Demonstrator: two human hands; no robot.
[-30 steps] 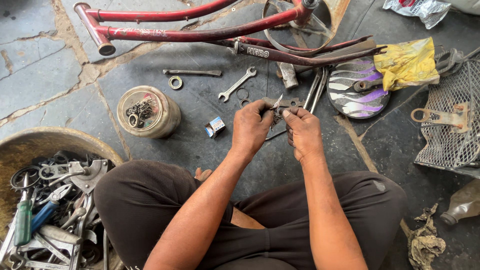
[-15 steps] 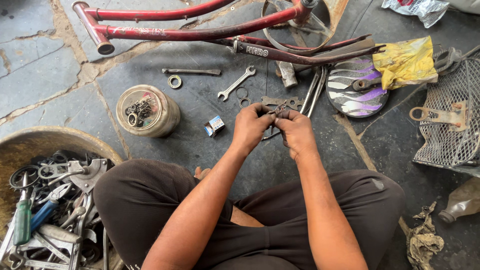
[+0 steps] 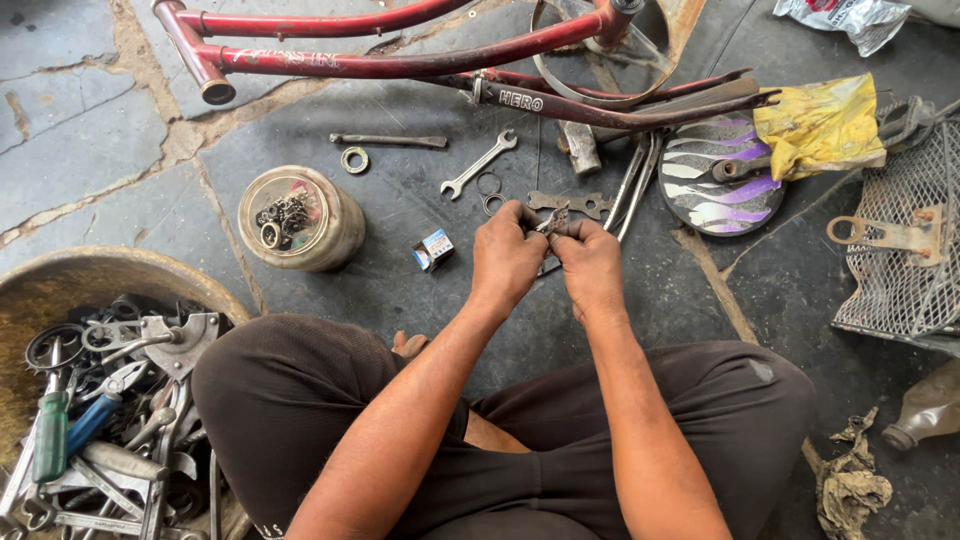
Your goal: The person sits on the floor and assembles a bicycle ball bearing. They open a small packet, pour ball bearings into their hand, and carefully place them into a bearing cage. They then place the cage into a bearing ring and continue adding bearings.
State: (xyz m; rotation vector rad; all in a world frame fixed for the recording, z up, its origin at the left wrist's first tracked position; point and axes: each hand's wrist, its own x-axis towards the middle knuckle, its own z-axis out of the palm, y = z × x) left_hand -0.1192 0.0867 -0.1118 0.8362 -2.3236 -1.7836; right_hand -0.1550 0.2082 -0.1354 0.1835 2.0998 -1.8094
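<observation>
I sit on a stone floor with both hands together in front of me. My left hand [image 3: 507, 255] and my right hand [image 3: 590, 265] pinch a small greasy metal part [image 3: 553, 221] between their fingertips. Just beyond them lie a flat multi-hole spanner [image 3: 570, 203], two small rings [image 3: 489, 192] and an open-ended spanner [image 3: 479, 164]. A small blue and white box [image 3: 433, 249] lies left of my left hand.
A red bicycle frame [image 3: 400, 66] lies across the top. A jar of small metal parts [image 3: 298, 220] stands at left, a basin of tools [image 3: 100, 400] at lower left. A purple patterned disc [image 3: 720, 175], yellow rag [image 3: 818, 125] and wire basket [image 3: 900, 250] are at right.
Both hands have drawn slightly closer to me and tighter together around the small metal part. Everything on the floor stays where it was.
</observation>
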